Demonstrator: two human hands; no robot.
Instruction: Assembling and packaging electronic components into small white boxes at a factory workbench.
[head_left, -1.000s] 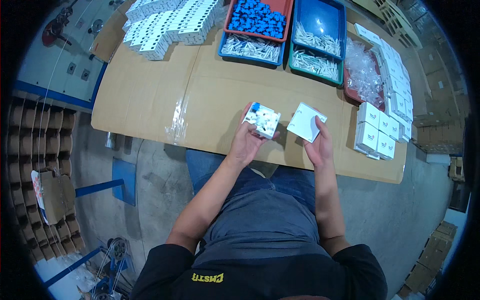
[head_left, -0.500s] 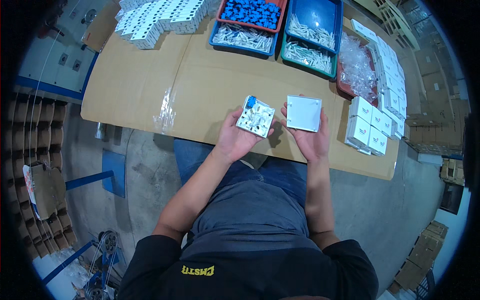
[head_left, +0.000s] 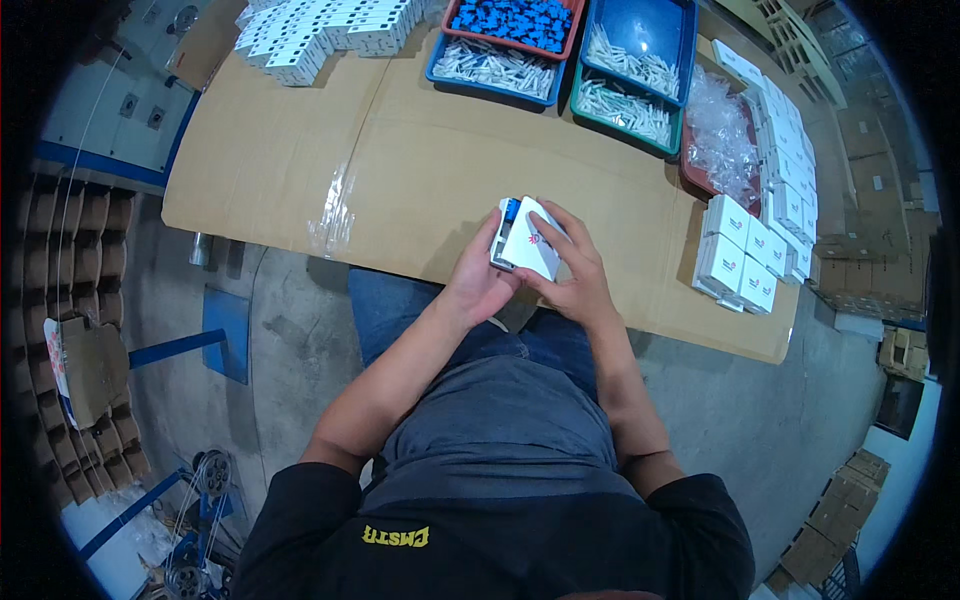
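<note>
While a worker's left hand (head_left: 478,272) cups a shallow white box (head_left: 499,252) above the near edge of the table (head_left: 420,180), the right hand (head_left: 580,275) grips a white lid (head_left: 531,248) partly covering it, a blue piece (head_left: 512,210) showing alongside. Trays (head_left: 495,92) of small parts stand at the table's far edge; white cartons (head_left: 735,255) crowd its right end.

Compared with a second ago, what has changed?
The right hand moved left and flipped the white cover, bringing it over most of the open box; a blue part still shows. The left hand keeps hold of the box. Trays and stacked boxes stayed put.
</note>
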